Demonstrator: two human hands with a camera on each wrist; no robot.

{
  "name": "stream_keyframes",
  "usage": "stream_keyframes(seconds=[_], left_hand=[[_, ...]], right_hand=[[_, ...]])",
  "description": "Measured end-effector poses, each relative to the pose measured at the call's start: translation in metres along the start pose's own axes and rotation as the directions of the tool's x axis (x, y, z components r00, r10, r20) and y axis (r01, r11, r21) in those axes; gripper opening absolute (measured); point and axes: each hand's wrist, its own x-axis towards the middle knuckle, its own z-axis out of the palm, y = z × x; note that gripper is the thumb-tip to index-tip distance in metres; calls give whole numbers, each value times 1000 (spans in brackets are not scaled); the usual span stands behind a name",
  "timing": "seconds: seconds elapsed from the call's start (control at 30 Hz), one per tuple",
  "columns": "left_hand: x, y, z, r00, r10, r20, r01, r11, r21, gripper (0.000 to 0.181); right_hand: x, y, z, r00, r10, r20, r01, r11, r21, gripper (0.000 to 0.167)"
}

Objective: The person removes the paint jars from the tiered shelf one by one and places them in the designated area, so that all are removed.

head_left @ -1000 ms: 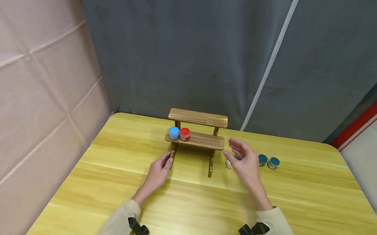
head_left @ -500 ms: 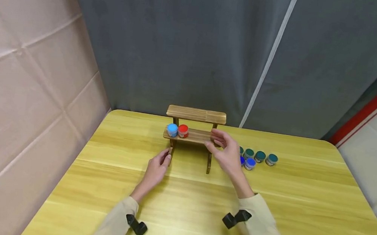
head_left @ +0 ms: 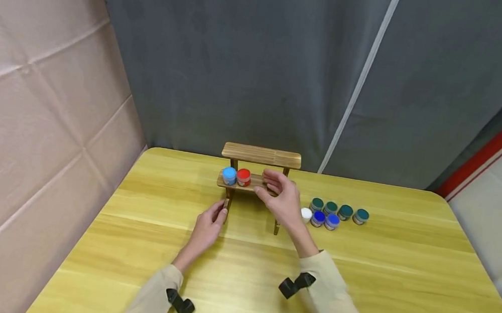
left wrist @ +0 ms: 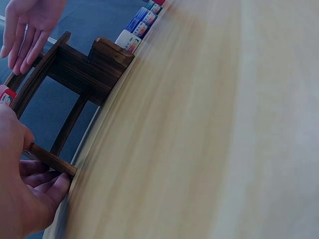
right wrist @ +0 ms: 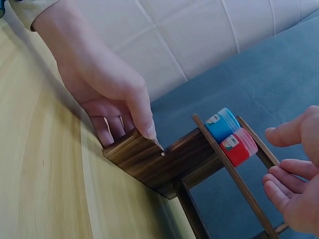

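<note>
A small two-tier wooden shelf (head_left: 262,155) stands near the table's back. On its lower tier, at the left end, a light-blue-lidded paint jar (head_left: 229,175) and a red-lidded paint jar (head_left: 243,177) sit side by side. My left hand (head_left: 207,226) grips the shelf's left leg, thumb on one side and fingers on the other, as the right wrist view confirms. Over the right part of the lower tier is my right hand (head_left: 280,198), fingers loosely bent and thumb apart. Nothing lies between them; the red jar (right wrist: 239,147) is close by but apart.
Right of the shelf stand more jars on the table (head_left: 404,262): a white-lidded jar (head_left: 306,215), two blue-lidded ones, including a dark blue jar (head_left: 318,218), and several with green lids, such as the rightmost green jar (head_left: 360,216). A grey curtain (head_left: 241,65) hangs behind.
My right hand has moved left from beside the loose jars to over the lower tier, near the red jar, uncovering the white and blue jars. The left hand keeps its grip.
</note>
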Motion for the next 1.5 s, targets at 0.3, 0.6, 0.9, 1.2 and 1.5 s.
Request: stream_keyframes(seconds=[0.3, 0.6, 0.9, 1.2, 1.5], left_hand=[[-4, -1, 0, 1000, -13, -16, 13, 1000, 20, 46], [0, 1, -1, 1000, -17, -7, 17, 1000, 13, 48], [-1, 0, -1, 1000, -13, -7, 13, 1000, 24, 46], [0, -1, -2, 1000, -6, -19, 6, 1000, 25, 46], [-2, 1, -2, 1000, -5, -20, 5, 999, 41, 46]], right_hand=[[4, 3, 15, 999, 29, 28, -29, 999, -16, 52], [15, 2, 25, 1000, 15, -3, -16, 997, -79, 55], [20, 1, 34, 1000, 6, 16, -4, 989, -146, 59], [25, 0, 38, 1000, -15, 2, 15, 983, -185, 42], [20, -1, 34, 1000, -11, -20, 8, 987, -163, 38]])
